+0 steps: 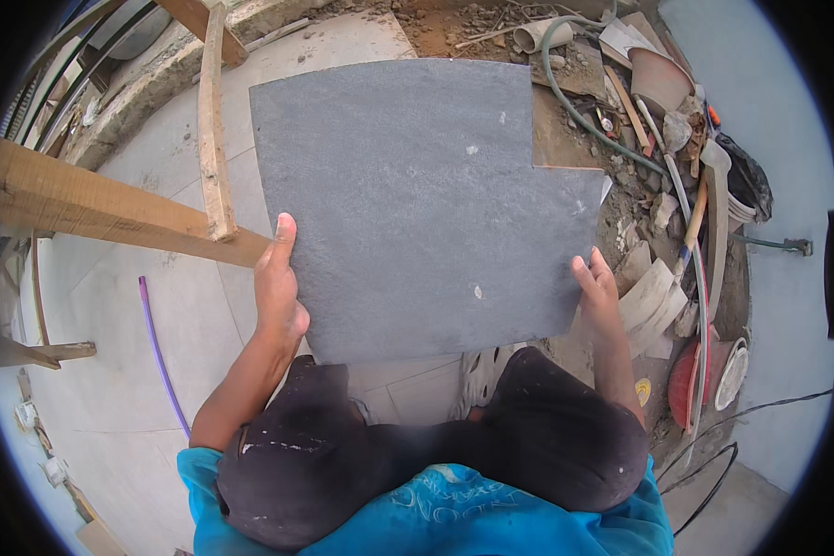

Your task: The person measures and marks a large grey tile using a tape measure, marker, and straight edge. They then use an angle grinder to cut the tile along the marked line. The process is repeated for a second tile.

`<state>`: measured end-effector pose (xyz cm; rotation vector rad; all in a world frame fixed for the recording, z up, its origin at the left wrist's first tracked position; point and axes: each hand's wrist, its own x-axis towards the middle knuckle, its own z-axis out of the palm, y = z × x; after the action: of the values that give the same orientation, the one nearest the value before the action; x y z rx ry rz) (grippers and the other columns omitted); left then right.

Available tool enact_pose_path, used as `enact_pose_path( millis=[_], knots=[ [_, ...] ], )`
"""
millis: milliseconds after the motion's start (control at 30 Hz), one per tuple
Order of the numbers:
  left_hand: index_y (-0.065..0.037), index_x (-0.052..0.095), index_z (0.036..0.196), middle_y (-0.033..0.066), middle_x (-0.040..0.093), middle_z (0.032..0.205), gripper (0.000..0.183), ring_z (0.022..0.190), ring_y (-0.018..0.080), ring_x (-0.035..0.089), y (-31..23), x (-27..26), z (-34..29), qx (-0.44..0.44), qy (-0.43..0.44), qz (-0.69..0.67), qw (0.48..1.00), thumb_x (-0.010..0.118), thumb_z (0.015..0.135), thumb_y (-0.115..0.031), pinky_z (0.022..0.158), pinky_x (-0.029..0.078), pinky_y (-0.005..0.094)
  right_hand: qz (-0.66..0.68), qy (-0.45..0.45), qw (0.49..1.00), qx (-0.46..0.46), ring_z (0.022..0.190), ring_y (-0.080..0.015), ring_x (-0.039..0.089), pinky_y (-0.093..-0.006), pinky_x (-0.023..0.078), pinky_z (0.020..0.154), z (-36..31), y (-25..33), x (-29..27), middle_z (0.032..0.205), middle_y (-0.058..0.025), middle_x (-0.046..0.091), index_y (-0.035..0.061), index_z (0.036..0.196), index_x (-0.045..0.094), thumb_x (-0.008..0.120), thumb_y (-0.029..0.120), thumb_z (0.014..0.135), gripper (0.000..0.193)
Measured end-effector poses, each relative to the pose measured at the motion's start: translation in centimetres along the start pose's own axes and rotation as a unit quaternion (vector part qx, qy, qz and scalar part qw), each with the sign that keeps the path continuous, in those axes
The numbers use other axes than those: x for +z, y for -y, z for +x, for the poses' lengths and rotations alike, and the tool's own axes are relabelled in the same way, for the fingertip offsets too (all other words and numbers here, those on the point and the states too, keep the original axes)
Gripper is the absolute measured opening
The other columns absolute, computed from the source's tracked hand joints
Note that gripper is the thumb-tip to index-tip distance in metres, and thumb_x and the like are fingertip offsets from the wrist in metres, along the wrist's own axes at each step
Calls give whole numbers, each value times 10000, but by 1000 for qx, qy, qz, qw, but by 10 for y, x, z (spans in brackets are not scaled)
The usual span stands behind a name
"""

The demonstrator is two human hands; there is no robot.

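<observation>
A large dark grey floor tile [417, 204] is held up in front of my knees, with a square notch cut from its far right corner. A few pale smudges mark its face. My left hand [280, 283] grips the left edge, thumb on top and the other fingers hidden beneath. On the right edge, near the close corner, my right hand [597, 289] holds the tile with its fingers closed around the side. Under the near edge, parts of my feet show between my dark trousers.
Wooden beams [111, 199] stand close at the left. A purple tube [157, 347] lies on pale floor tiles [111, 380]. Rubble at the right holds a green hose [574, 116], a bucket [660, 79], a shovel [653, 301] and a red container [690, 380]. Black cables [713, 463] run nearby.
</observation>
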<state>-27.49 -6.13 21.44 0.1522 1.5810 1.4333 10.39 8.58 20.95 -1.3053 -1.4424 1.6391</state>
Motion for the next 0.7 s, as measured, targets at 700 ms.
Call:
enact_pose_path(
  millis=[700],
  knots=[
    [139, 463, 1430, 261, 519, 1462, 641, 1383, 284, 479, 139, -45, 141, -30, -105, 167, 980, 698, 966, -236, 1166, 345, 375, -238, -143, 955, 103, 1042, -304, 676, -398, 512, 895, 113, -161, 25, 1116, -240, 695, -72, 1210, 629, 698, 388, 915, 550]
  ],
)
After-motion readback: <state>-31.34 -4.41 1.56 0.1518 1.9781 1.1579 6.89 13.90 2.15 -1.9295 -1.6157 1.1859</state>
